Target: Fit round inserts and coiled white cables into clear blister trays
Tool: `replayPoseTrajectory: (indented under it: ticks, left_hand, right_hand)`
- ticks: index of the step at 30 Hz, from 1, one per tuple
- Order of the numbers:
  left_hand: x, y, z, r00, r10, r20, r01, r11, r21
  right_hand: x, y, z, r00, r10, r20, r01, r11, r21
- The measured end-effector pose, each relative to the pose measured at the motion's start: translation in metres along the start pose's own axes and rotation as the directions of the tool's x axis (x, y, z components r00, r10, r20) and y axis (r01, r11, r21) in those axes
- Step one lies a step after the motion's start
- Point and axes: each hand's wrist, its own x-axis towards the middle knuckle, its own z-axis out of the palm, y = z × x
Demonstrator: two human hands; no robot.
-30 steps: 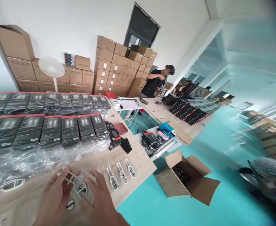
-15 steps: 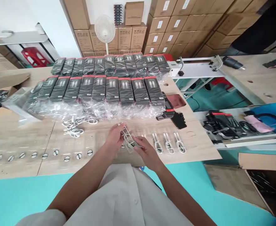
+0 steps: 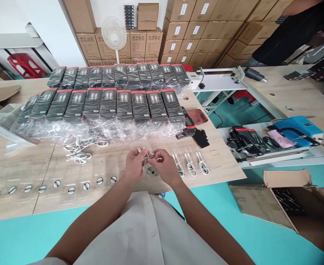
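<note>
My left hand (image 3: 134, 164) and my right hand (image 3: 166, 167) meet over the wooden table (image 3: 222, 171), both pinching a coiled white cable (image 3: 150, 170) with a round black-and-white label on it. Just right of my right hand lie several bundled white cables (image 3: 190, 164) in a row. Left of my hands, several round labels (image 3: 70, 190) sit in a line on clear plastic trays (image 3: 101, 173). Farther back, more loose white cables (image 3: 77, 155) lie against the shrink-wrapped rows of black boxes (image 3: 108, 103).
A blue machine (image 3: 297, 129) stands on a lower shelf at right, above an open cardboard box (image 3: 286, 206). Black items (image 3: 200, 138) lie beyond the cables. A co-worker's dark-clothed torso (image 3: 289, 33) stands at upper right. Stacked cartons (image 3: 192, 33) and a white fan (image 3: 113, 35) line the back.
The view has swung from a tilted angle to nearly level over the table. My hands have drawn closer together around the cable.
</note>
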Motion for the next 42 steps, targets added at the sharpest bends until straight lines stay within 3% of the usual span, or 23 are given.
replayPoseTrajectory:
  ticks: [8,13,15,18,20,25,28,31,37,42]
  left_hand:
    - [0.002,-0.003,-0.011,0.991,-0.127,-0.032,0.128,0.991,0.026]
    - [0.012,-0.004,-0.021,0.99,-0.14,-0.016,0.14,0.99,0.0]
    - [0.016,-0.004,-0.026,0.991,-0.126,-0.035,0.125,0.992,-0.024]
    - [0.02,-0.004,-0.033,0.99,-0.128,-0.06,0.125,0.991,-0.048]
    - [0.021,-0.005,-0.034,0.985,-0.15,-0.08,0.145,0.987,-0.063]
    - [0.022,-0.007,-0.032,0.974,-0.196,-0.109,0.188,0.979,-0.085]
    - [0.023,-0.006,-0.033,0.977,-0.214,0.002,0.214,0.976,-0.049]
    - [0.022,-0.007,-0.036,0.969,-0.214,0.122,0.217,0.976,-0.004]
    - [0.015,-0.011,-0.039,0.986,-0.12,0.118,0.122,0.992,-0.016]
    - [0.01,-0.01,-0.033,0.987,-0.126,0.102,0.129,0.991,-0.022]
  right_hand:
    - [0.009,0.015,0.002,0.992,0.102,0.081,-0.094,0.991,-0.091]
    - [0.016,0.027,0.006,0.984,0.127,0.125,-0.123,0.992,-0.039]
    - [0.013,0.03,0.005,0.956,0.176,0.236,-0.182,0.983,0.004]
    - [0.003,0.035,0.002,0.875,0.226,0.427,-0.306,0.943,0.128]
    - [-0.006,0.038,0.002,0.847,0.237,0.475,-0.367,0.908,0.202]
    - [-0.022,0.04,0.017,0.9,0.301,0.316,-0.394,0.872,0.292]
    - [-0.026,0.04,0.025,0.914,0.353,0.199,-0.401,0.863,0.308]
    - [-0.027,0.038,0.027,0.907,0.391,0.158,-0.421,0.852,0.311]
    - [-0.028,0.028,0.017,0.894,0.387,0.225,-0.446,0.816,0.369]
    - [-0.03,0.026,0.013,0.897,0.332,0.291,-0.43,0.808,0.404]
